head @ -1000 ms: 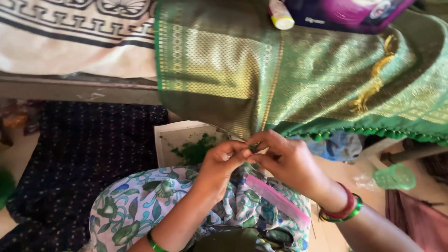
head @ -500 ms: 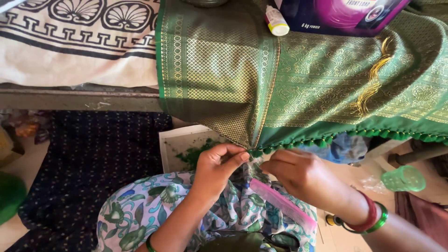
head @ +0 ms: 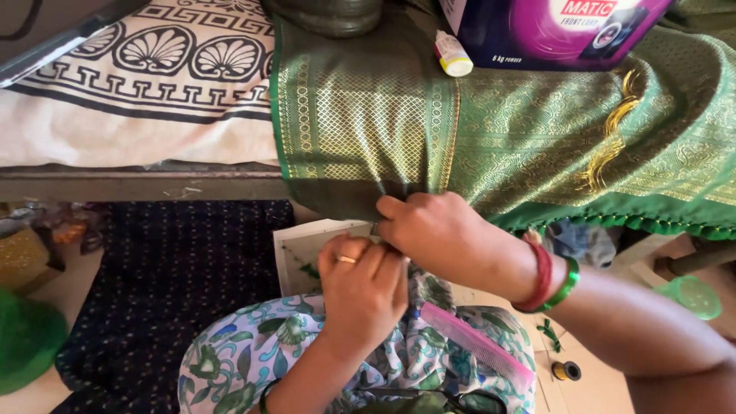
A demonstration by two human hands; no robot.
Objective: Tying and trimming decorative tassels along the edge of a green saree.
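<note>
Only the head view here. Both of my hands are bunched at the lower hem of a green woven cloth (head: pixel 537 146), silky stuff with gold lattice borders and a row of little tassels along its edge. It's draped over the edge of a bed and hangs down at 12 o'clock from my hands. My right hand (head: pixel 437 234) is closed, pinching the hem; my left hand (head: pixel 364 287) is curled right under it at 7 o'clock, fingers tucked in and touching the same edge, gold ring showing.

On my lap there's floral print fabric with a pink plastic comb (head: pixel 479 345) at 4 o'clock. A cream bedsheet (head: pixel 138 92) with black shell prints is at 10 o'clock. Small thread spool (head: pixel 567 371) on the floor, dark dotted cloth (head: pixel 169 268) at 9 o'clock.
</note>
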